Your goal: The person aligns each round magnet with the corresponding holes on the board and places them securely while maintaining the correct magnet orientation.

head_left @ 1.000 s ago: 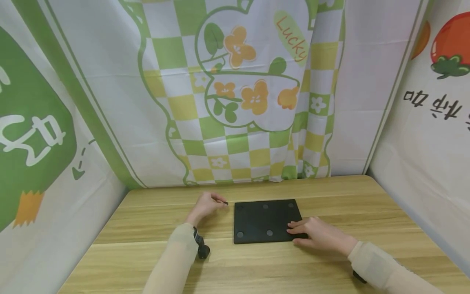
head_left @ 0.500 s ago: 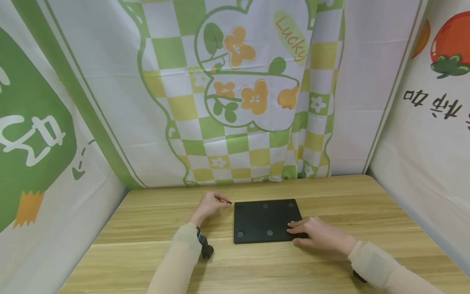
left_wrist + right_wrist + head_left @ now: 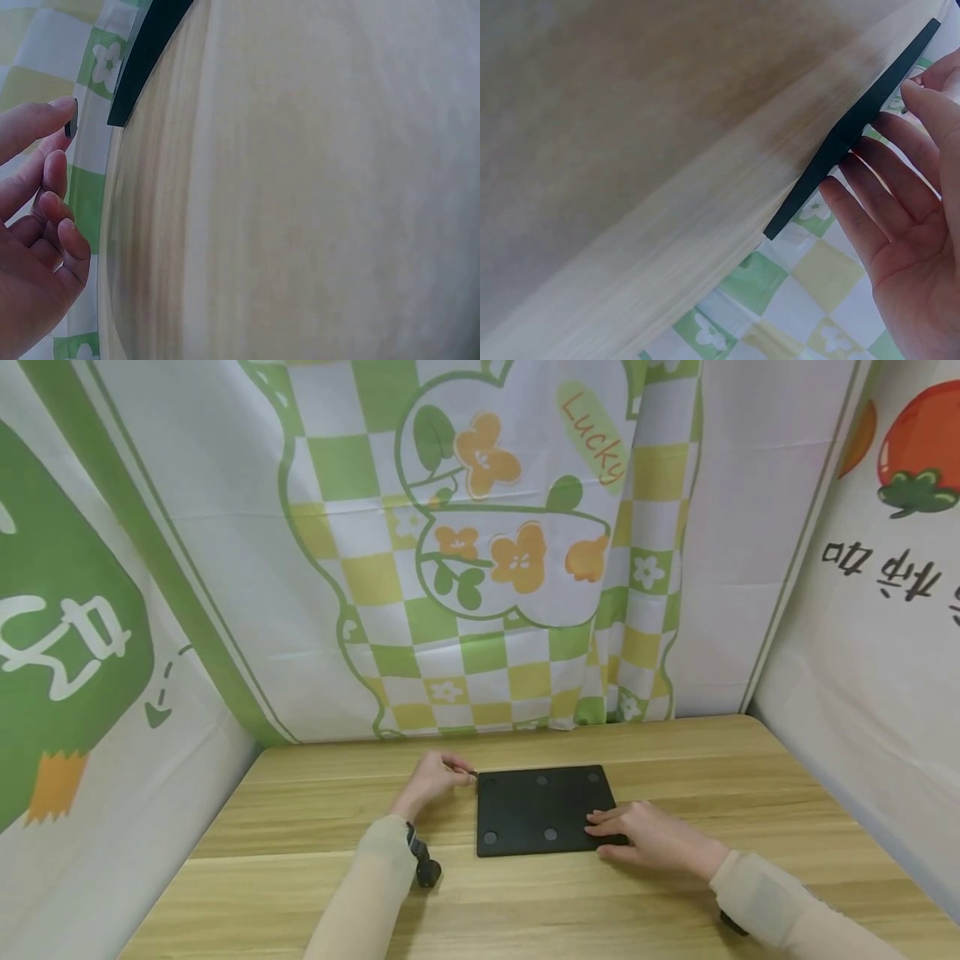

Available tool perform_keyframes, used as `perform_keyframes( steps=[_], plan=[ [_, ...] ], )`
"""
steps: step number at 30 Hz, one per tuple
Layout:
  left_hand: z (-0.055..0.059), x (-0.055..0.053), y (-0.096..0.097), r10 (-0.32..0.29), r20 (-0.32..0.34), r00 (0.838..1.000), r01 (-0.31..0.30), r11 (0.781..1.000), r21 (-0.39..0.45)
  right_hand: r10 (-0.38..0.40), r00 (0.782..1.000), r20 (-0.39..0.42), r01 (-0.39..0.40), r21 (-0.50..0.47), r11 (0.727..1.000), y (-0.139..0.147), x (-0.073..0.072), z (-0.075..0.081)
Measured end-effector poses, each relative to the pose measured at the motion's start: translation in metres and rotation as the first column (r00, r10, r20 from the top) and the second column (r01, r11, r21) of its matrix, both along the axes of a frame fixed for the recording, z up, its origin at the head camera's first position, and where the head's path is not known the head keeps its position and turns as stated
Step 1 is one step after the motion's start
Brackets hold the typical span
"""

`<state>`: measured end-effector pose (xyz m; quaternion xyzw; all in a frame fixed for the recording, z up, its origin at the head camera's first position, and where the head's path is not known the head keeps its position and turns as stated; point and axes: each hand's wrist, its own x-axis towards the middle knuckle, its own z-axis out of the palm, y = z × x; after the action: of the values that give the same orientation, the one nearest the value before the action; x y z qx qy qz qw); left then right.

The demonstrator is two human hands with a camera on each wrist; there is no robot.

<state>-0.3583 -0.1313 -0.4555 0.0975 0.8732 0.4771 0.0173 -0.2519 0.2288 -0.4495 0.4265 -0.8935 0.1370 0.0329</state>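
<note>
A black rectangular board (image 3: 517, 814) lies flat on the wooden table, with several round grey spots on its face. The spot at its far left corner looks darker than the others. My left hand (image 3: 433, 781) pinches a small dark disc (image 3: 72, 120) between thumb and index finger, at that corner. The disc is seen nearly edge-on in the left wrist view; its other fingers curl loosely. My right hand (image 3: 651, 837) rests on the board's near right corner, fingers extended over its surface. In the right wrist view, the fingertips of the right hand (image 3: 911, 217) touch the board.
The wooden table (image 3: 315, 827) extends around the board on all sides. A checked green and yellow curtain (image 3: 495, 652) hangs behind its far edge. Printed cloth walls stand at left and right. A small black camera (image 3: 427, 870) is strapped to the left wrist.
My left hand has moved slightly right with the small disc, up to the board's far left corner. The right hand and the board stay in place.
</note>
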Motion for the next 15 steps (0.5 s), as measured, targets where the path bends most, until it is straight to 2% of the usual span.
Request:
perform_keyframes(
  steps=[15],
  plan=[
    [-0.0009,0.0007,0.0068,-0.05,0.022,0.999,0.051,0.999,-0.013,-0.003,1.0,-0.003,0.003,-0.001,1.0,-0.0015,0.0036,0.0043]
  ],
)
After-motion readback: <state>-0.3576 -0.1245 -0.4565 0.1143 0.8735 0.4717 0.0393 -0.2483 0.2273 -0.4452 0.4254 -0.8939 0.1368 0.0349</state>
